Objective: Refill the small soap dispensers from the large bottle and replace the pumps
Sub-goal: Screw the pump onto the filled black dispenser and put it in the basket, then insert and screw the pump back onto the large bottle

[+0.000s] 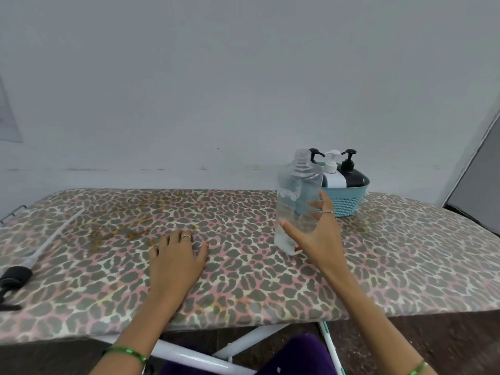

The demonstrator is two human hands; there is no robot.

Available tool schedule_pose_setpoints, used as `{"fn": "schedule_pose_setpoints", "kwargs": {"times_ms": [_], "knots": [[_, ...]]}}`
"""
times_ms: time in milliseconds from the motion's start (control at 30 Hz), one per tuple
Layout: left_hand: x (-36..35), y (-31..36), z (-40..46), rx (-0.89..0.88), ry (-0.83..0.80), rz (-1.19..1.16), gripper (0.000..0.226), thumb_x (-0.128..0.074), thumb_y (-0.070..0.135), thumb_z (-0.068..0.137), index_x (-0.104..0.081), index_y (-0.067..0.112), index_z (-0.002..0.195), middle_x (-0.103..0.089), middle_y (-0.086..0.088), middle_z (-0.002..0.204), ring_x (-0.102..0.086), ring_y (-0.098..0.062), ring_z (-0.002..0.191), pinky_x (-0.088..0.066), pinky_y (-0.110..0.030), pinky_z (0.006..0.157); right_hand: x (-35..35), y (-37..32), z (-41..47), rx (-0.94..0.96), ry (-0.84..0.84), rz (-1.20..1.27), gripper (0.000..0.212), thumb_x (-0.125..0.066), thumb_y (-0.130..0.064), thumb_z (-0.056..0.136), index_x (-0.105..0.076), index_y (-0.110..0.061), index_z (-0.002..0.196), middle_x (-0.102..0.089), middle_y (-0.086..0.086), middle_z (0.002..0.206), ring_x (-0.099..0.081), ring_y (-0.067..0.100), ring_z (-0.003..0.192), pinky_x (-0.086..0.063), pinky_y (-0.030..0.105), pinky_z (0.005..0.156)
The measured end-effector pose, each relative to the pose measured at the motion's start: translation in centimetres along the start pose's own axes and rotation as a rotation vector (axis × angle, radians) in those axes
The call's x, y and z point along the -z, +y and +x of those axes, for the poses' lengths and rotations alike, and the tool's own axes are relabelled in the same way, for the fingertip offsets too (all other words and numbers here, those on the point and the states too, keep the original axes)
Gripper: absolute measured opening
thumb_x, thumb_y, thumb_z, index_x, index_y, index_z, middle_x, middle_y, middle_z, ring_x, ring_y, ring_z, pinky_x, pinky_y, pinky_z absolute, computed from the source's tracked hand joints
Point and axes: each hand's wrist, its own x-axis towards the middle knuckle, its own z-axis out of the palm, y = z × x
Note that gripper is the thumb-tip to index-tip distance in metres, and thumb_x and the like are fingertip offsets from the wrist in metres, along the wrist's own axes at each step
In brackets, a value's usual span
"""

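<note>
**Me:** Head view puts the large clear plastic bottle right of centre, upright on the leopard-print padded board, its neck bare of any cap. My right hand is at its near side with fingers spread and straight, thumb low on the front and fingertips by the right wall. I can't tell whether they touch it yet; nothing is clasped.

**Friend:** And your other hand?

**Me:** My left hand lies flat on the board in the middle of the frame, fingers relaxed, holding nothing.

**Friend:** Where are the small ones?

**Me:** Three small pump dispensers, two black and one white, stand in the teal woven plastic basket just behind the bottle, centre right, pumps seated. A long black pump with a clear dip tube lies at the left edge, well apart from everything.

**Friend:** So how should you take the bottle?

**Me:** I'd judge a wrap around its mid-body works best, thumb opposite fingers. The walls look thin, so a hard squeeze could push soap out of the open neck. Lift straight, keep it upright, and steady it with my left hand before tilting.
</note>
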Motion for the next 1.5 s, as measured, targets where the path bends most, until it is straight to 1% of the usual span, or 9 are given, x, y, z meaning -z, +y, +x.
{"fn": "schedule_pose_setpoints", "kwargs": {"times_ms": [233,400,800,1000,1100,1167,1233,1333,1500], "knots": [[0.4,-0.4,0.3,0.032,-0.008,-0.141,0.048,-0.046,0.049,0.094,-0.053,0.017,0.129,-0.055,-0.002,0.132,-0.046,-0.022,0.123,-0.037,-0.039,0.105,-4.3,-4.7,-0.8,0.114,-0.167,0.187,0.098,-0.081,-0.053,0.065,-0.021,-0.036,0.141,-0.046,-0.005,0.138,-0.049,0.009,0.124,-0.042,0.036,0.107],[1.2,-2.5,0.2,0.031,-0.006,-0.405,0.027,-0.055,0.028,0.092,-0.061,0.012,0.113,-0.064,-0.004,0.104,-0.060,-0.020,0.097,-0.048,-0.030,0.081,-9.0,-8.0,-2.7,0.176,-0.298,0.324,0.087,-0.084,-0.044,0.067,-0.023,-0.055,0.128,-0.046,-0.024,0.128,-0.047,-0.010,0.119,-0.045,0.022,0.100],[4.1,-6.9,-2.8,-0.077,-0.004,-0.705,0.032,-0.056,0.012,0.093,-0.055,0.028,0.120,-0.062,0.015,0.108,-0.056,0.006,0.101,-0.048,-0.011,0.086,-12.8,-7.8,-4.5,0.104,-0.329,0.390,0.108,-0.081,-0.058,0.063,-0.013,-0.041,0.146,-0.037,-0.008,0.147,-0.040,0.008,0.134,-0.040,0.041,0.109],[4.6,-7.4,-4.3,-0.095,0.081,-0.701,0.030,-0.055,0.012,0.095,-0.059,0.020,0.123,-0.061,0.017,0.107,-0.055,0.013,0.098,-0.042,-0.004,0.088,-11.7,-8.3,-5.1,0.075,-0.330,0.434,0.097,-0.074,-0.069,0.064,-0.014,-0.055,0.140,-0.038,-0.011,0.145,-0.049,0.015,0.126,-0.050,0.049,0.097],[4.9,-9.3,-5.9,-0.001,0.235,-0.657,0.029,-0.053,0.017,0.096,-0.060,0.020,0.124,-0.062,0.014,0.114,-0.056,0.006,0.104,-0.041,-0.004,0.089,-10.7,-8.8,-5.9,0.148,-0.107,0.359,0.082,-0.053,-0.072,0.079,-0.024,-0.033,0.145,-0.041,-0.003,0.136,-0.048,0.018,0.120,-0.050,0.050,0.093],[5.4,-11.1,-7.1,0.121,0.414,-0.597,0.026,-0.054,0.018,0.095,-0.061,0.020,0.121,-0.062,0.014,0.112,-0.056,0.002,0.103,-0.041,-0.005,0.088,-9.9,-9.7,-6.4,0.319,0.059,0.367,0.072,-0.050,-0.060,0.088,-0.037,-0.007,0.136,-0.044,0.007,0.122,-0.048,0.023,0.110,-0.045,0.044,0.095],[5.7,-12.9,-8.2,0.252,0.564,-0.559,0.024,-0.057,0.018,0.094,-0.062,0.018,0.117,-0.062,0.012,0.109,-0.057,-0.001,0.101,-0.043,-0.009,0.086,-9.7,-11.5,-7.3,0.516,0.088,0.378,0.052,-0.053,-0.042,0.092,-0.045,0.000,0.121,-0.042,0.004,0.111,-0.048,0.018,0.098,-0.043,0.031,0.089],[5.1,-15.0,-9.0,0.350,0.601,-0.510,0.024,-0.062,0.019,0.091,-0.065,0.013,0.114,-0.067,0.004,0.104,-0.062,-0.009,0.093,-0.051,-0.024,0.081,-12.0,-13.7,-8.8,0.666,-0.176,0.345,0.030,-0.054,-0.029,0.088,-0.050,-0.014,0.113,-0.045,-0.006,0.105,-0.046,0.006,0.095,-0.037,0.015,0.088],[2.7,-15.5,-9.5,0.272,0.663,-0.407,0.015,-0.061,0.010,0.090,-0.067,0.008,0.103,-0.063,0.001,0.098,-0.055,-0.009,0.090,-0.047,-0.023,0.081,-20.3,-16.1,-7.2,0.757,-0.686,0.067,0.027,-0.051,-0.019,0.095,-0.055,-0.012,0.121,-0.048,0.003,0.123,-0.045,0.011,0.115,-0.029,0.010,0.093]]}}
